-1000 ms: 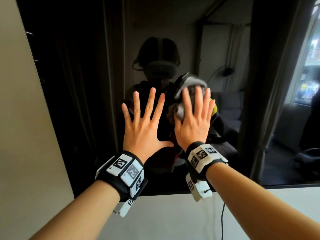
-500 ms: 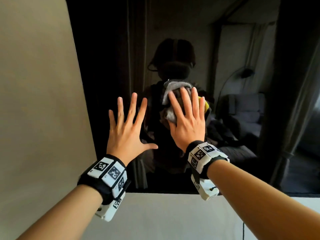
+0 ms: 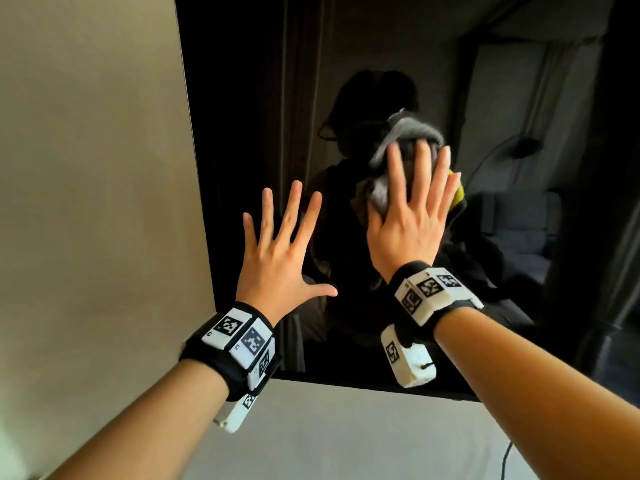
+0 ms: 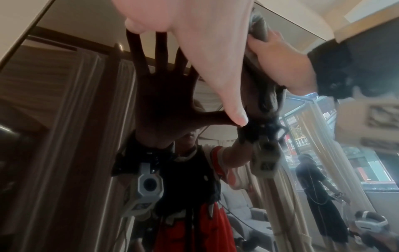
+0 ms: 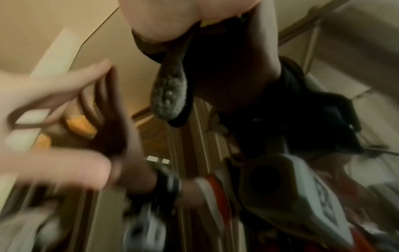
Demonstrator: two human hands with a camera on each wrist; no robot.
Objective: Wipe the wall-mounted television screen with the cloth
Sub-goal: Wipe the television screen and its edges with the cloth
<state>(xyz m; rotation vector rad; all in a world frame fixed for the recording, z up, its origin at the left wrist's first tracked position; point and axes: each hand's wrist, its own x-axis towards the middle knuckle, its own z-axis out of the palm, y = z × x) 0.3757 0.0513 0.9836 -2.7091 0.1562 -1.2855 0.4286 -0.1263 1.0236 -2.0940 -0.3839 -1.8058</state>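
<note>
The left hand [image 3: 277, 251] is spread wide, fingers straight and fanned, thumb stuck out to the right, palm flat toward the screen [image 3: 249, 98] near its lower left corner; the left wrist view shows its thumb tip meeting its own dark reflection on the glass, so at least that tip touches. It holds nothing. The right hand [image 3: 412, 220] sits just beside it, a little higher, with fingers straight and close together, pressing the cloth [image 3: 391, 157] flat against the screen. The cloth is grey and fuzzy, bunched up, with folds sticking out above the fingertips and to the left of the palm; a bit of yellow [image 3: 457, 188] shows at the right edge of the hand, and whether that is part of the cloth I cannot tell. In the right wrist view, which is blurred, a grey lobe of the cloth [image 5: 170, 95] hangs below the palm against the glass. The screen is black and glossy, mounted on a beige wall [image 3: 86, 202], and mirrors the person, curtains and a sofa. Both wrists carry black bands [image 3: 239, 344] with white marker blocks. A thin cable [image 3: 506, 459] runs down the wall below the screen's bottom edge.
</note>
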